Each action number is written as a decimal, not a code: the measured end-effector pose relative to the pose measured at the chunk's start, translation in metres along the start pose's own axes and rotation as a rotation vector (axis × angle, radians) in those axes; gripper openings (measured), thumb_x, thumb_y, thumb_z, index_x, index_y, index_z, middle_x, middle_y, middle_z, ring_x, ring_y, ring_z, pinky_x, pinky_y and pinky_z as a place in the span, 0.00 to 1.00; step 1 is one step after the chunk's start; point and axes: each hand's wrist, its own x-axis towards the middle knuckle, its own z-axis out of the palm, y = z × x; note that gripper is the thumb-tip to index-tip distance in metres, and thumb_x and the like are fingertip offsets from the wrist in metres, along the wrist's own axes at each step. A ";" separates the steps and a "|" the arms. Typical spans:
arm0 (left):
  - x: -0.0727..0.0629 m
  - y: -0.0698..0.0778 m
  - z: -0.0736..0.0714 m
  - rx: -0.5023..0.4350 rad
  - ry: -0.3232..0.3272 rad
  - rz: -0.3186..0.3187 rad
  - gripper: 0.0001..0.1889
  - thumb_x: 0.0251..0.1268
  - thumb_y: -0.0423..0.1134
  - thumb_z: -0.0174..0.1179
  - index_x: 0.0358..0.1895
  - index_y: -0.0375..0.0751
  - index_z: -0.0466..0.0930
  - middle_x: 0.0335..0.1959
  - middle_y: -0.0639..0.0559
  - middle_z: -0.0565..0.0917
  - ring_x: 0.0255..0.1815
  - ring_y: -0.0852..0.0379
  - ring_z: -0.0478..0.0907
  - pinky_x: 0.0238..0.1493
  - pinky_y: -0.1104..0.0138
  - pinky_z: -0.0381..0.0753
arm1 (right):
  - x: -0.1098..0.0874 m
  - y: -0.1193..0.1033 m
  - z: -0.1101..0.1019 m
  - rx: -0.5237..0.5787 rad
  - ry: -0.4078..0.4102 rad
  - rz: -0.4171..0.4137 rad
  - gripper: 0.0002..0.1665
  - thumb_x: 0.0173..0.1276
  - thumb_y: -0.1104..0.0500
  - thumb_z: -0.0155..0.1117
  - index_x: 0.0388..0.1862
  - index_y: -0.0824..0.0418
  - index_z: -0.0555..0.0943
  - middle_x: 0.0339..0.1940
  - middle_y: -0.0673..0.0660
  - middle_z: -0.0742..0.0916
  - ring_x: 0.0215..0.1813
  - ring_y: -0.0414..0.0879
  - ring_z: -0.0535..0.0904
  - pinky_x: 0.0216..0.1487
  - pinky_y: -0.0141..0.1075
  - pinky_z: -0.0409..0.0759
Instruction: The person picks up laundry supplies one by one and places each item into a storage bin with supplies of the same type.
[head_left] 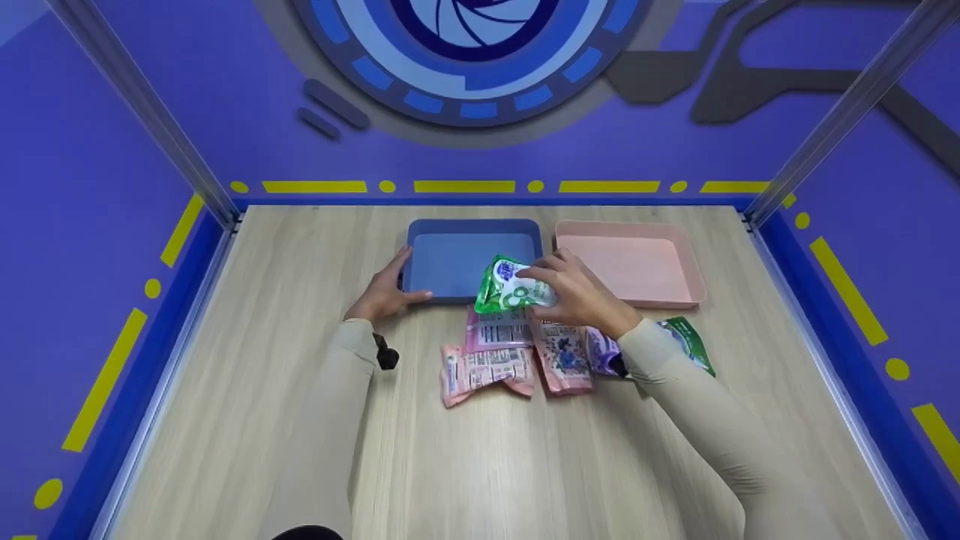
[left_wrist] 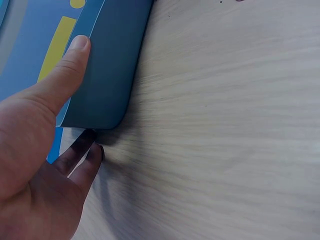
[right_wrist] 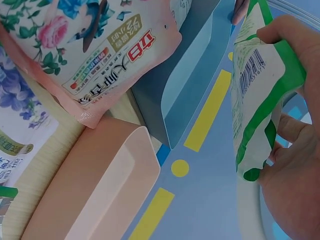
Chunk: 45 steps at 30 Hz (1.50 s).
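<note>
At the left end of the blue tray (head_left: 472, 259), my left hand (head_left: 384, 289) holds the near corner. In the left wrist view, its thumb (left_wrist: 75, 62) lies against the tray's front wall (left_wrist: 112, 70) and the fingers are at the side wall. My right hand (head_left: 577, 292) grips a green-and-white printed pouch (head_left: 506, 285) by one end, above the blue tray's front right corner. The right wrist view shows a barcode on the pouch (right_wrist: 255, 95), held between thumb and fingers.
A pink tray (head_left: 630, 262) stands right of the blue one. Nearer me lie pink pouches (head_left: 487, 371), a flowered pink pouch (head_left: 564, 356), a purple pouch (head_left: 602, 352) and a green pouch (head_left: 688, 341), some partly under the right forearm. Purple-blue panels (head_left: 480, 161) border the table.
</note>
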 end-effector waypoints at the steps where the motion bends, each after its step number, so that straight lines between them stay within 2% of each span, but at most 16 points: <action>1: 0.000 0.000 0.000 0.002 0.000 -0.003 0.56 0.64 0.45 0.73 0.85 0.47 0.41 0.86 0.50 0.40 0.85 0.45 0.40 0.82 0.50 0.47 | 0.001 0.000 0.000 0.000 -0.003 0.005 0.35 0.55 0.50 0.80 0.64 0.50 0.83 0.56 0.60 0.85 0.56 0.57 0.74 0.57 0.55 0.76; 10: -0.002 -0.001 -0.001 0.004 -0.002 -0.013 0.56 0.64 0.46 0.73 0.85 0.47 0.41 0.86 0.49 0.40 0.85 0.45 0.39 0.82 0.51 0.46 | 0.008 0.001 0.001 -0.002 -0.017 0.001 0.35 0.57 0.49 0.80 0.65 0.50 0.83 0.58 0.59 0.85 0.59 0.59 0.76 0.64 0.58 0.73; 16: -0.003 0.000 -0.001 0.000 0.002 -0.013 0.55 0.65 0.46 0.73 0.85 0.48 0.41 0.86 0.50 0.40 0.85 0.45 0.40 0.82 0.50 0.47 | 0.013 0.004 0.004 -0.007 -0.008 -0.002 0.34 0.57 0.50 0.79 0.64 0.51 0.83 0.56 0.58 0.85 0.57 0.56 0.73 0.58 0.54 0.74; 22: -0.003 0.000 -0.001 0.002 -0.003 0.001 0.55 0.65 0.47 0.73 0.85 0.48 0.42 0.86 0.50 0.40 0.85 0.45 0.40 0.82 0.50 0.49 | 0.019 0.007 0.008 -0.022 0.016 -0.047 0.34 0.55 0.53 0.81 0.62 0.54 0.85 0.54 0.60 0.85 0.53 0.57 0.73 0.55 0.53 0.74; 26: -0.003 0.000 -0.001 -0.006 -0.007 0.002 0.55 0.65 0.47 0.73 0.85 0.49 0.42 0.86 0.52 0.40 0.85 0.46 0.40 0.81 0.50 0.50 | 0.025 0.008 0.009 -0.028 0.035 -0.080 0.31 0.56 0.53 0.79 0.61 0.56 0.85 0.53 0.61 0.85 0.51 0.57 0.73 0.52 0.52 0.74; 34: -0.001 -0.001 -0.001 0.001 0.003 -0.011 0.56 0.64 0.47 0.73 0.85 0.49 0.42 0.86 0.51 0.41 0.85 0.47 0.40 0.82 0.52 0.47 | 0.037 0.011 0.011 -0.026 0.088 -0.124 0.29 0.56 0.53 0.78 0.58 0.57 0.86 0.51 0.61 0.86 0.49 0.57 0.74 0.49 0.51 0.74; 37: -0.001 0.000 -0.001 -0.013 0.012 -0.007 0.56 0.63 0.46 0.74 0.85 0.49 0.42 0.86 0.51 0.41 0.85 0.46 0.40 0.82 0.52 0.47 | 0.040 0.012 0.012 -0.017 0.102 -0.130 0.30 0.55 0.54 0.80 0.58 0.57 0.86 0.52 0.61 0.86 0.49 0.58 0.74 0.51 0.53 0.73; 45: -0.001 0.002 0.001 -0.013 0.012 -0.009 0.56 0.63 0.45 0.75 0.85 0.49 0.42 0.86 0.52 0.41 0.85 0.47 0.40 0.82 0.51 0.46 | 0.048 0.017 0.015 -0.023 0.071 -0.111 0.31 0.55 0.54 0.81 0.60 0.57 0.86 0.53 0.61 0.86 0.54 0.58 0.75 0.59 0.59 0.71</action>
